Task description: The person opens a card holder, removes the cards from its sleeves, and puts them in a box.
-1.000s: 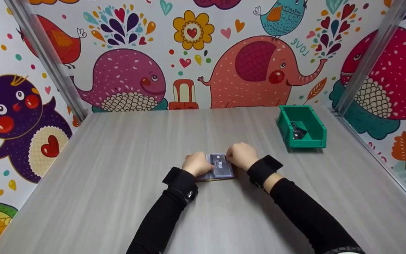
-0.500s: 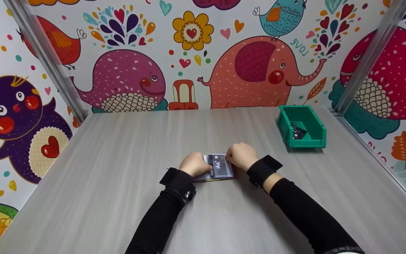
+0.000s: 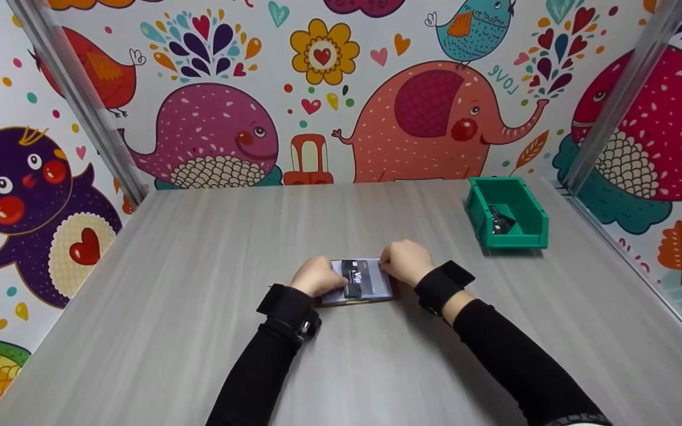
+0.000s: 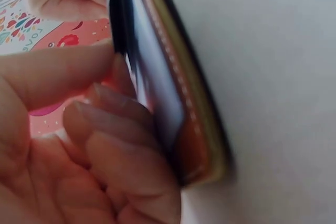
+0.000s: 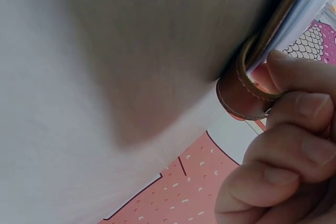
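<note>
Over the table (image 3: 199,266), left hand (image 3: 316,276) pinches a card (image 3: 354,279), right hand (image 3: 407,261) a wallet (image 3: 382,283).

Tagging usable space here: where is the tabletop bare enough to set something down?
Left of the left grip, between the wallet and patterned wall, and in front of the green bin. Crowded: around the card, up to the right grip.

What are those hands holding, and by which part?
Left hand pinches the Vip card at its left edge; right hand grips the card holder by its right edge.
</note>
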The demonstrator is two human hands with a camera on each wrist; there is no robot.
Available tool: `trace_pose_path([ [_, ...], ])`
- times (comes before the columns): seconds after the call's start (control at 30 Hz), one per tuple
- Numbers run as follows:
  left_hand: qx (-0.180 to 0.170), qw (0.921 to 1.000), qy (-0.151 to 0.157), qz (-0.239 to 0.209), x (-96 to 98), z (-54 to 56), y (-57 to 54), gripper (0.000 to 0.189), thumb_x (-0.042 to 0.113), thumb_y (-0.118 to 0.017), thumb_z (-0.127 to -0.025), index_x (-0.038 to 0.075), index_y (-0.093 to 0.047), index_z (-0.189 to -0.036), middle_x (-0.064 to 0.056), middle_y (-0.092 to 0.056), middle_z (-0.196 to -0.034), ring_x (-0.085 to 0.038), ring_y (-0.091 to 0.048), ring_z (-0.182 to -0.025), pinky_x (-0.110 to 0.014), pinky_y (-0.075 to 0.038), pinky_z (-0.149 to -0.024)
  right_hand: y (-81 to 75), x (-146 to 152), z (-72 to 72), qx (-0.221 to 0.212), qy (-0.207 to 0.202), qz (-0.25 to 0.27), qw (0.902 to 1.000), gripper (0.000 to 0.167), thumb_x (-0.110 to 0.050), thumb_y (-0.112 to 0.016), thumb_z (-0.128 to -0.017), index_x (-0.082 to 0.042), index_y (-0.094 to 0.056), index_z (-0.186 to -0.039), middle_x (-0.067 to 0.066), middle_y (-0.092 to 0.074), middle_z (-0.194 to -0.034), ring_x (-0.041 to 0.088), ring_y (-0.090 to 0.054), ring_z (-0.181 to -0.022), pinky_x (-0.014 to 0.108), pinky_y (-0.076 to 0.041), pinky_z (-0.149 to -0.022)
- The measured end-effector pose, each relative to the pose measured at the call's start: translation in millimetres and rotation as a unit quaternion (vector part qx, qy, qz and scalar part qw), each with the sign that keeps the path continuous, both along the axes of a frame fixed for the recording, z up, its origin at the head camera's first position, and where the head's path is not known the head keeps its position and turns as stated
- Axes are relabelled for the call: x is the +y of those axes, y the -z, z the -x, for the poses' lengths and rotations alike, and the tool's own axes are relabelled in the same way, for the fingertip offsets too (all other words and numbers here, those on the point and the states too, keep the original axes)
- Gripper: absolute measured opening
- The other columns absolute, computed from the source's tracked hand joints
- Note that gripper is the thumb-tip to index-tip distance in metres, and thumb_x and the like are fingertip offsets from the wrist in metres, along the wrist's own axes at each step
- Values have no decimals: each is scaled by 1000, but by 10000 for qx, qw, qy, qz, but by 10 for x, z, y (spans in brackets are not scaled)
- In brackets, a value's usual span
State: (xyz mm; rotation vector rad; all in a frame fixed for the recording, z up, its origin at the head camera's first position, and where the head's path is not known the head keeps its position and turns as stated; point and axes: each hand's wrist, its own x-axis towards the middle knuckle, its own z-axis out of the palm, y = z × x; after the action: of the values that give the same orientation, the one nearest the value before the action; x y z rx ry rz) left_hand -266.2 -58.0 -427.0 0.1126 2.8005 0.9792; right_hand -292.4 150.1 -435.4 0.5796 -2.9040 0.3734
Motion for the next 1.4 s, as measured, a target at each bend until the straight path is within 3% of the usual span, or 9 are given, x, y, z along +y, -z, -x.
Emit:
trace_pose_path([
  [0.43, -170, 9973, -105, -702, -113, 10, 43, 21, 11, -77, -74, 6, -58, -70, -3, -54, -69, -16, -51, -60, -25, -42, -52, -10, -18, -14, -53, 74, 8, 10000, 7, -12, -77, -83, -13, -81, -89, 4, -74, -89, 24, -68, -80, 41, -55, -71],
  [0.83, -275, 9906, -296, -1305, -189, -30, 21, 15, 6, -70, -71, 5, -55, -72, -3, -55, -70, -13, -51, -57, -22, -44, -49, -2, 0, -12, 66, -27, 54, 10000, 7, -11, -76, -82, -14, -81, -86, 3, -74, -84, 22, -65, -71, 41, -54, -65],
  [1.13, -368, 9883, -400, -1422, -227, -21, -4, 14, 6, -68, -71, 7, -55, -67, -2, -55, -66, -12, -50, -53, -22, -43, -46, -3, -2, -9, 43, -67, 97, 9999, 6, -11, -76, -83, -12, -81, -87, 3, -74, -86, 23, -68, -77, 41, -55, -69],
  [1.4, -263, 9882, -389, -1459, -273, -28, -45, 30, 7, -66, -74, 15, -43, -56, 4, -42, -57, -9, -38, -48, -21, -33, -42, -1, 35, -24, -40, -276, 178, 9995, 5, -14, -76, -86, -11, -80, -88, 5, -75, -88, 25, -69, -78, 41, -54, -70],
])
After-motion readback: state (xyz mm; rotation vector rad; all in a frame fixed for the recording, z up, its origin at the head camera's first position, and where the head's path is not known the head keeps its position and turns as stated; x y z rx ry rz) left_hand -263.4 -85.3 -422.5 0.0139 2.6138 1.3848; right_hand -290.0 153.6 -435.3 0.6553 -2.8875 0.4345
